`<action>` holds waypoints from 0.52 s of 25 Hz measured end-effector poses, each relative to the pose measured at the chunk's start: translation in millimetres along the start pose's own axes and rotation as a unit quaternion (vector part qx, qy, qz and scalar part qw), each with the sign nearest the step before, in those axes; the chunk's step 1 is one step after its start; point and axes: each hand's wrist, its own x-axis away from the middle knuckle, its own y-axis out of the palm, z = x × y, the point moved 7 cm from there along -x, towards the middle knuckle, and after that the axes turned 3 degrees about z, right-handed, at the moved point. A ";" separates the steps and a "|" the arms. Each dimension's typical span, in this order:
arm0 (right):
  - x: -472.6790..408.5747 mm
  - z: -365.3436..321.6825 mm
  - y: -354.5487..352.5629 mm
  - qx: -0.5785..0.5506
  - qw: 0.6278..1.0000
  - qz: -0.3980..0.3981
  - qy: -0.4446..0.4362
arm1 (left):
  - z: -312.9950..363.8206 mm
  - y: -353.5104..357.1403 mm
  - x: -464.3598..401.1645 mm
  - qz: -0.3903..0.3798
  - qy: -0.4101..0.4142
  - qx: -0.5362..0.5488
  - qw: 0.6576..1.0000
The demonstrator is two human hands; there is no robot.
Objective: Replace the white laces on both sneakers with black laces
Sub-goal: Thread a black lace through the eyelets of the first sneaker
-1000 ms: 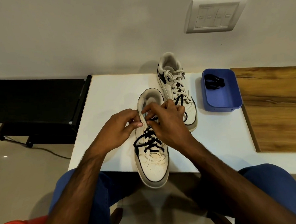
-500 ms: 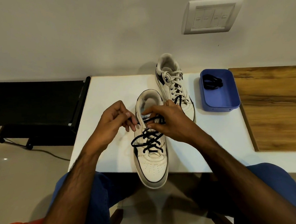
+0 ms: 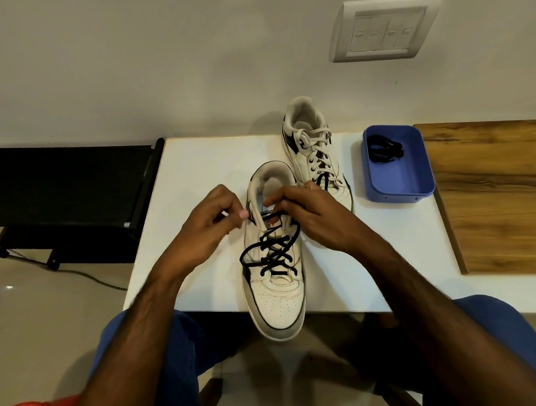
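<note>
Head view showed the near sneaker on the worktop, toe hanging over the front edge, its black lace crossed up most of the eyelets. My left hand pinched what looked like one lace end just beside the collar; my right hand curled on the other end at the top eyelets. To do this step well I judged I should pull both ends evenly — no twist — before the next eyelet. The far sneaker kept its white lace. A spare lace lay in the blue tray. My fingertips hid the aglets and top holes — which eyelet was next I could not tell.
</note>
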 end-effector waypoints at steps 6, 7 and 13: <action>-2.8 2.6 1.1 -0.028 1.000 -0.008 -0.008 | 13.0 -8.8 1.4 0.027 -0.028 0.183 0.982; -3.3 2.6 2.2 -0.027 1.000 -0.010 -0.008 | 9.9 -4.4 3.1 0.011 -0.044 0.138 0.989; -3.9 3.9 3.7 -0.028 1.000 -0.003 -0.009 | -11.0 12.5 2.3 -0.072 -0.034 -0.223 0.972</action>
